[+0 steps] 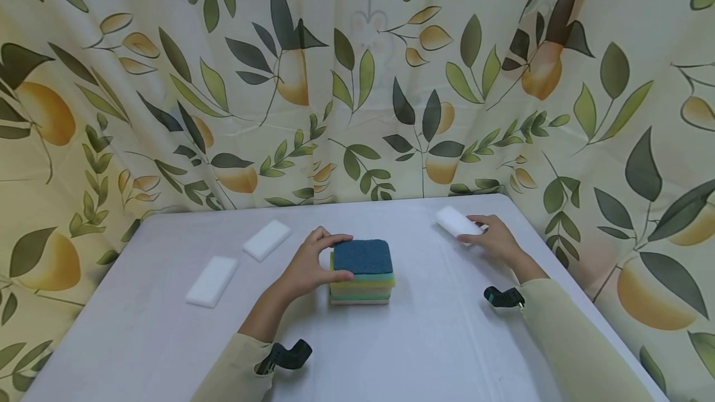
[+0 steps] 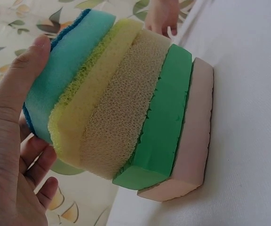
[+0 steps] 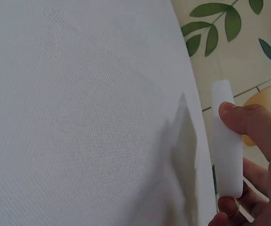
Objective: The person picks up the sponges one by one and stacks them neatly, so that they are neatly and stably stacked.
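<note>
A stack of sponges stands at the middle of the table. Its top is a blue scouring sponge [image 1: 363, 257]; the left wrist view shows a yellow sponge [image 2: 74, 136], a beige porous layer [image 2: 121, 103], a green sponge [image 2: 161, 117] and a pale pink sponge [image 2: 189, 136] beneath. My left hand [image 1: 304, 265] grips the blue sponge from the left, thumb on the near side and fingers on the far side. To the right, my right hand [image 1: 497, 241] pinches a white block sponge [image 3: 228, 146] between thumb and fingers. In the right wrist view this sponge is seen edge-on, raised off the table.
Two more white block sponges lie flat on the left of the table, one nearer [image 1: 212, 281] and one farther back [image 1: 267, 241]. A white cloth covers the table [image 1: 413, 352]. A curtain with leaves and fruit [image 1: 368, 110] hangs behind its far edge.
</note>
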`<state>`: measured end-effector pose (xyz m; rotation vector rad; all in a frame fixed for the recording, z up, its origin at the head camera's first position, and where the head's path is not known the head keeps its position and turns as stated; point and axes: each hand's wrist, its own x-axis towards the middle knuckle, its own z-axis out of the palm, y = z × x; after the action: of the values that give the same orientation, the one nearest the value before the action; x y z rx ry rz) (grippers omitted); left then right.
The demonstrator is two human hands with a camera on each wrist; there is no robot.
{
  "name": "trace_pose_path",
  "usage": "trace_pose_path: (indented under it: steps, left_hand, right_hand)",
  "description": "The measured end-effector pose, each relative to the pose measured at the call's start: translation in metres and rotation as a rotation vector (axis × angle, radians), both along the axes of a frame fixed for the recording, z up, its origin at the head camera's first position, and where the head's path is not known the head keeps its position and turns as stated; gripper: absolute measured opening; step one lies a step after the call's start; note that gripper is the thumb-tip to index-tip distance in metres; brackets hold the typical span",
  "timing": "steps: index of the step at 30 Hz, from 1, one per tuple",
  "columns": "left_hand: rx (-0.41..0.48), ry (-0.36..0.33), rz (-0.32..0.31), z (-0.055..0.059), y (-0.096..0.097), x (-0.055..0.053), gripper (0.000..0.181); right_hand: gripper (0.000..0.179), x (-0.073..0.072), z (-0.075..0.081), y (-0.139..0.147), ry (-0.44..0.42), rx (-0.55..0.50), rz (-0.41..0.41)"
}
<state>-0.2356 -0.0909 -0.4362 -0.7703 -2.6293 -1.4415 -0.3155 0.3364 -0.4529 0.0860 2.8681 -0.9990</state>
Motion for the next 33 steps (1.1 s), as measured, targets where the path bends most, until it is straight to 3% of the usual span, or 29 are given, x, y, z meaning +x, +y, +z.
trace_pose_path:
  steps: [20, 33]
  left_hand:
    - [0.020, 0.010, -0.015, -0.001, -0.001, 0.001, 0.068]
    - [0.006, 0.015, -0.007, 0.000, -0.001, 0.001, 0.069]
  right_hand:
    - [0.081, 0.022, 0.026, -0.024, 0.051, 0.002, 0.063]
    - [0.070, 0.034, 0.047, -0.047, 0.158, 0.029, 0.154]
